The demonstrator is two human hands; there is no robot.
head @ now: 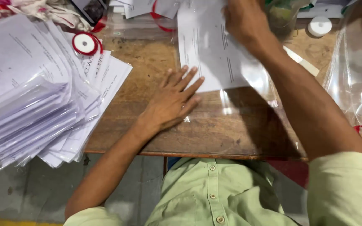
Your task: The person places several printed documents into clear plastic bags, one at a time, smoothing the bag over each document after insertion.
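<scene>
My left hand (173, 99) lies flat, fingers spread, on a clear plastic sleeve (248, 109) spread over the wooden table (147, 71). Its fingertips touch the lower edge of a white printed sheet (208, 50). That sheet lies partly inside the sleeve. My right hand (244, 20) rests on the upper part of the sheet, fingers curled over its far end; whether it pinches the paper is hard to tell.
A big fanned stack of sleeved white sheets (34, 92) fills the left side. A roll of red ribbon (85, 43) lies on it. A white tape roll (319, 26) sits at the back right. Clear plastic bags with red ribbon (359, 79) are at the right.
</scene>
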